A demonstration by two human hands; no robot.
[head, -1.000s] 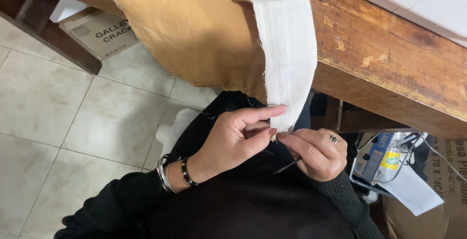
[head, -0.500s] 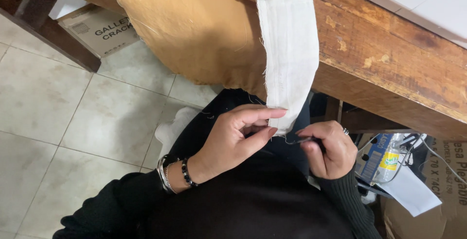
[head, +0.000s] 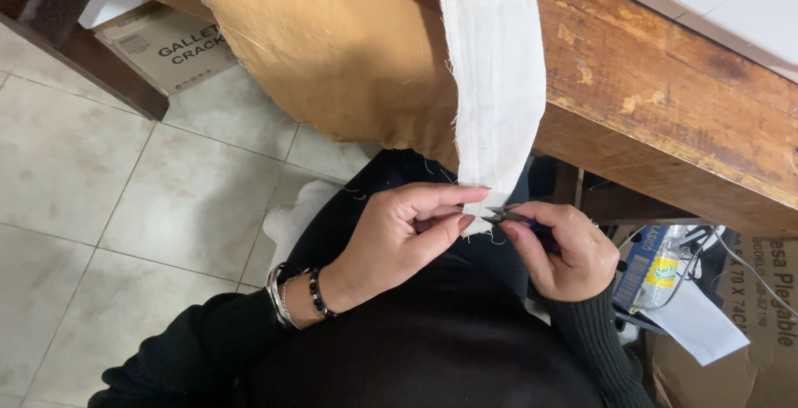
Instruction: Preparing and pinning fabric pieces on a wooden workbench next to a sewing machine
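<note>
- I see the white strip (head: 497, 100) hanging off the wooden table (head: 665, 117), its long axis running down from the table edge to my lap, beside the tan cloth (head: 332, 51).
- My left hand (head: 399, 238) pinches the strip's bottom end between thumb and forefinger, the other fingers curled under.
- My right hand (head: 565, 250) is closed around a small pair of snips (head: 511, 215), dark blades pointing left toward the strip's lower right corner.
- The blade tips sit just beside the cloth edge, touching it or nearly so; I cannot tell whether a thread lies between them.
- The strip's end lies between the two hands: the left holds it, the right comes at it sideways, across the long axis.
- Bracelets (head: 295, 296) circle the left wrist.
</note>
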